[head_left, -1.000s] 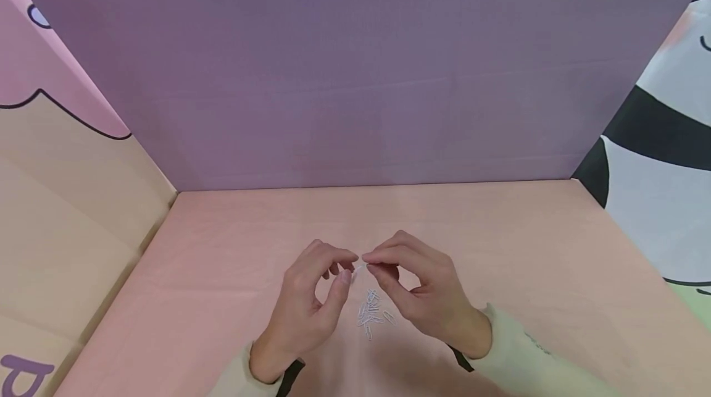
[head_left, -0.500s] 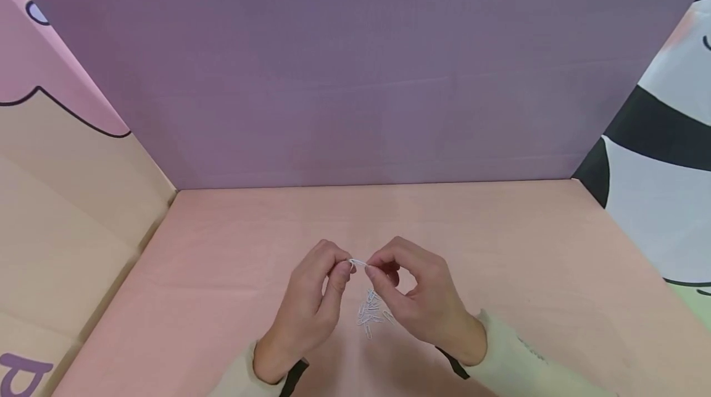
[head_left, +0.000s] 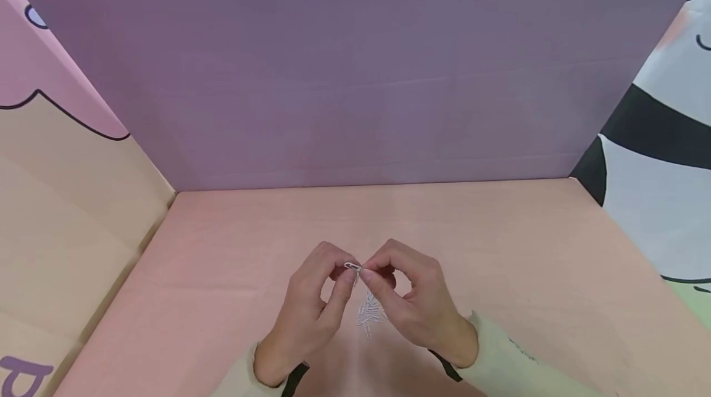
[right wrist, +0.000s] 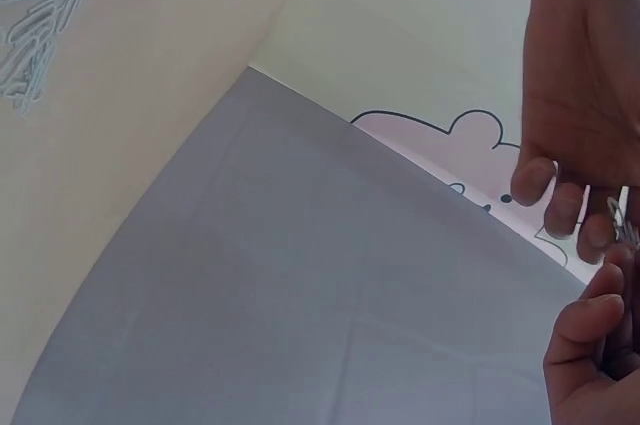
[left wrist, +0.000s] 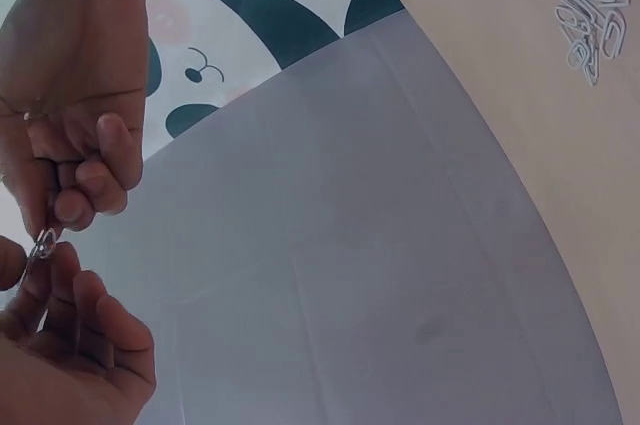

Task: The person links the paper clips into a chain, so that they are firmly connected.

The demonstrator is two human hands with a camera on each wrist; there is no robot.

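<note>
A small silver paper clip (head_left: 352,267) is held above the pink table (head_left: 500,242), pinched from both sides. My left hand (head_left: 347,271) grips its left end between thumb and forefinger. My right hand (head_left: 364,273) pinches its right end, fingers curled. Right beneath the hands, a loose pile of paper clips (head_left: 369,310) lies on the table. In the left wrist view the paper clip (left wrist: 43,242) shows between the two sets of fingertips, with the pile (left wrist: 575,5) at the top right. The right wrist view has the paper clip (right wrist: 620,220) at the right edge and the pile (right wrist: 35,35) at the top left.
A purple back wall (head_left: 355,76) closes off the far side of the table. A pink and beige cartoon panel (head_left: 61,168) stands on the left, a black and white panda panel (head_left: 655,156) on the right. Both sleeves are pale green.
The two hands have drawn closer together over the pile. The left fingertips, earlier just beside the clip, now pinch it along with the right ones.
</note>
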